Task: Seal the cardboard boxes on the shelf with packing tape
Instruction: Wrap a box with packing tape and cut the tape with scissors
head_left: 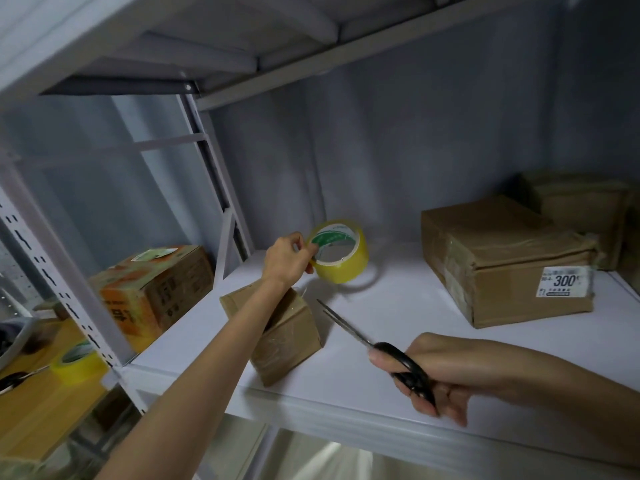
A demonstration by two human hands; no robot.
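Note:
My left hand [289, 256] pinches the rim of a yellow roll of packing tape [341, 252] and holds it above the white shelf [398, 306]. Below my forearm stands a small cardboard box [289, 337], wrapped in clear tape and tilted. My right hand [429, 372] grips black-handled scissors [377, 353] near the shelf's front edge; the blades are closed and point toward the small box. A larger flat cardboard box [505, 261] with a white "300" label lies at the right of the shelf.
Another cardboard box [581, 206] sits behind the large one at the far right. On the neighbouring unit to the left stand an orange printed box [152, 289], a second yellow tape roll [78, 363] and another pair of scissors [14, 379]. A metal upright [52, 271] divides the units.

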